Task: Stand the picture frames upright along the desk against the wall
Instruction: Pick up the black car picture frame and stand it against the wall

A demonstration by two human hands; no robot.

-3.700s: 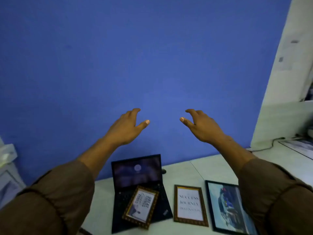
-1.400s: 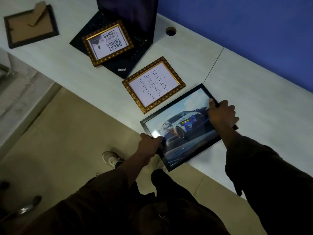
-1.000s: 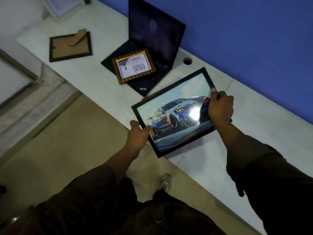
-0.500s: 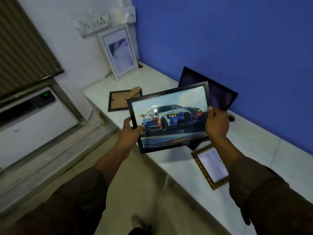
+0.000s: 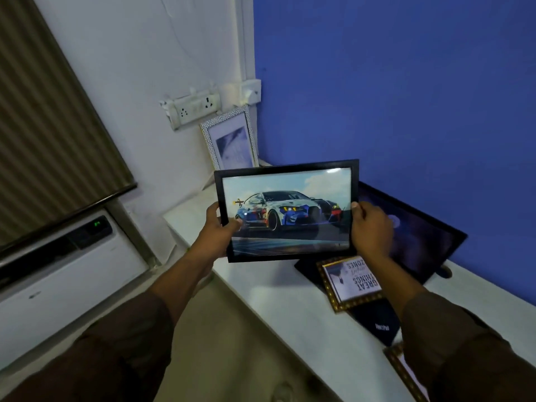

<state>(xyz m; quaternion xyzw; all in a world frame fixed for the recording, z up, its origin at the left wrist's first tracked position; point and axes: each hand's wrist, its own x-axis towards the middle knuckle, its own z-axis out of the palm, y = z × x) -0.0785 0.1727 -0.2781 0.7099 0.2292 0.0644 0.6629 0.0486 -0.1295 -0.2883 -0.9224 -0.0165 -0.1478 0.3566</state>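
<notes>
The white counter (image 5: 290,309) runs along the blue wall (image 5: 406,97), an open laptop (image 5: 417,236) on it. Above it, the black car frame (image 5: 285,214) hangs upright, left hand (image 5: 219,230) and right hand (image 5: 371,230) pinching its side edges with curled fingers (image 5: 358,206). A gold frame (image 5: 352,282) lies flat on the laptop; a white frame (image 5: 229,139) stands in the corner.

dark brown long sleeves (image 5: 121,352), bare hands

Left hand (image 5: 216,234) and right hand (image 5: 371,232) grip a black-framed car picture (image 5: 287,216) above the white desk (image 5: 278,294), facing the camera.
</notes>
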